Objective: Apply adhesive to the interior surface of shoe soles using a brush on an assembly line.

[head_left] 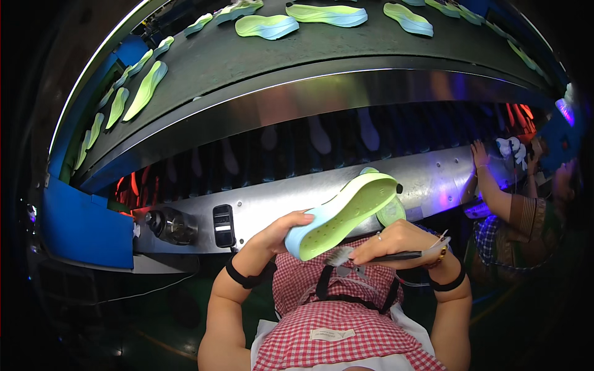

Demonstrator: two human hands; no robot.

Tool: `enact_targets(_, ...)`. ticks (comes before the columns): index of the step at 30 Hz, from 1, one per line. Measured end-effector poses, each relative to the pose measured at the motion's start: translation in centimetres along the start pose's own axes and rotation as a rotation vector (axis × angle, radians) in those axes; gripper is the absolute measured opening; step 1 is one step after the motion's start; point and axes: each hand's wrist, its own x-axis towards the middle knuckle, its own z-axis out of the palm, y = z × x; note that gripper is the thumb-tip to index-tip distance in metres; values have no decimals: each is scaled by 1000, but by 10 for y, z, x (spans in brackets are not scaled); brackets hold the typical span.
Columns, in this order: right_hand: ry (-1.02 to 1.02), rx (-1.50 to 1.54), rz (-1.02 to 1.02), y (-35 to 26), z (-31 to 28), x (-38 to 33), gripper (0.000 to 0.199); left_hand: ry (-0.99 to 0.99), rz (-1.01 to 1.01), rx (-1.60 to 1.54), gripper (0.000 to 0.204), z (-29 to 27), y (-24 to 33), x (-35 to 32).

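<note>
Tilted up in front of me is a green shoe sole (346, 216) that fades to pale blue at one end, with rows of small holes across its face. My left hand (278, 232) grips it by the blue end, thumb over the edge. A brush (339, 255) with pale bristles and a dark handle is held in my right hand (396, 242); its bristles are close to the sole's lower edge, and I cannot tell whether they touch. Behind the sole, a round pale green container (391, 211) sits partly hidden on the metal ledge (272, 204).
More green-and-blue soles (267, 26) lie on the dark upper conveyor (247, 59). Below it, dim soles (369, 130) show inside a red-lit machine. A dark bottle (170, 226) and a black phone-like device (223, 226) rest on the ledge. A co-worker's hand (479, 154) reaches in at right.
</note>
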Motion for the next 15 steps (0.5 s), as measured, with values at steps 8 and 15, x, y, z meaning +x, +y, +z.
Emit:
enact_targets(8, 87, 80, -1, 8, 4, -16, 23, 63, 60, 101, 65, -4, 2, -17)
enact_targets(15, 314, 168, -8, 22, 16, -26, 24, 196, 299, -57, 60, -5, -1, -27)
